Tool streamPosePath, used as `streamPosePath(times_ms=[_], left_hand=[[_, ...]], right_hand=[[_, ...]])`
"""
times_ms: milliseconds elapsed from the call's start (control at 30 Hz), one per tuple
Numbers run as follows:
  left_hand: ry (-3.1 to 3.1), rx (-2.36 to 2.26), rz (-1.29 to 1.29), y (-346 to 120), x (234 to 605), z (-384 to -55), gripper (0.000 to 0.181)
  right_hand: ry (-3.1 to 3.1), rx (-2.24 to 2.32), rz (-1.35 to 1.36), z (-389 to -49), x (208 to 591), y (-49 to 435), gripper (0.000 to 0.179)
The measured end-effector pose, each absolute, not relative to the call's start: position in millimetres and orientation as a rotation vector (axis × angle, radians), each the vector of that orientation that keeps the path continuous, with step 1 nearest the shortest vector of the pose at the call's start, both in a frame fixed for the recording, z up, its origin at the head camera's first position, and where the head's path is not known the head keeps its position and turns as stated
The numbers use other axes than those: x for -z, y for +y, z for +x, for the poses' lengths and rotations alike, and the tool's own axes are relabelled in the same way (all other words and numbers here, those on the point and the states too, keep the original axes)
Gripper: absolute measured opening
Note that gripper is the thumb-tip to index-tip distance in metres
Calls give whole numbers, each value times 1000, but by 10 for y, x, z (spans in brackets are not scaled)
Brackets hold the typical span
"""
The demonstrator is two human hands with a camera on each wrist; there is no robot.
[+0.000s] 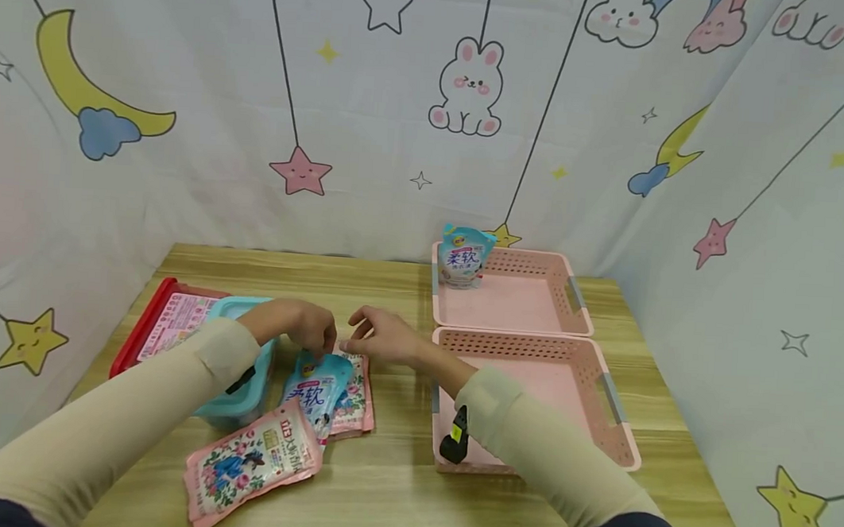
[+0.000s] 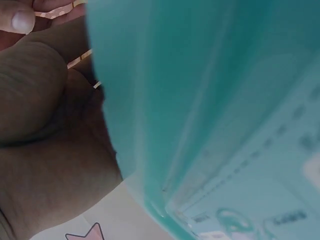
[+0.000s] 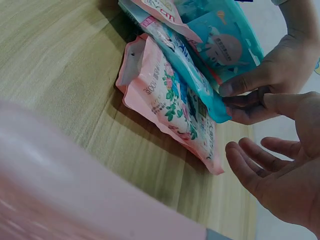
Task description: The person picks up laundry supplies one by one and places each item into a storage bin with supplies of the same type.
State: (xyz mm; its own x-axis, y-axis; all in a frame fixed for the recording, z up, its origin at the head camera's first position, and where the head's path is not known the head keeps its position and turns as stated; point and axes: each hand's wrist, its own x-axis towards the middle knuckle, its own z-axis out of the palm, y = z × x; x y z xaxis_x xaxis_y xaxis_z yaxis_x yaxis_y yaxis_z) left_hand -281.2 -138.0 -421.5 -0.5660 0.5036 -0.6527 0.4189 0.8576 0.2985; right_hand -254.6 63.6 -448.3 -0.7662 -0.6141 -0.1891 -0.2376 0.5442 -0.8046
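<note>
My left hand (image 1: pixel 306 326) pinches the top end of a blue detergent pouch (image 1: pixel 321 385); in the right wrist view its thumb and fingers meet at the pouch's corner. That pouch leans over a pink floral pouch (image 1: pixel 359 395). Another pink floral pouch (image 1: pixel 254 462) lies across its lower end, toward me. My right hand (image 1: pixel 385 337) hovers just to the right of the left one, its fingers loosely bent and holding nothing; the right wrist view shows its palm (image 3: pixel 295 185). In the left wrist view a teal tub (image 2: pixel 200 100) hides much of the left hand (image 2: pixel 55 110).
Left of the pouches stands the teal tub (image 1: pixel 269 379), beside a red-rimmed box (image 1: pixel 148 325) with a pink label. Two pink baskets stand at right. The far basket (image 1: pixel 534 301) holds an upright blue pouch (image 1: pixel 463 258); the near basket (image 1: pixel 532 350) sits below my right forearm.
</note>
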Motion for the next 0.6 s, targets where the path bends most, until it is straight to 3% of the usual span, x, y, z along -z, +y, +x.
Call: streamPosePath(times_ms=[167,600], left_hand=[[2269,-98,672,-1363,4212,-2776,15],[2286,-77,665,-1381,4226,-2736,12]], right_hand=[[2282,1077,-659,-2544,4559,573,48],[2228,958,-774,-2484,4625,496,23]])
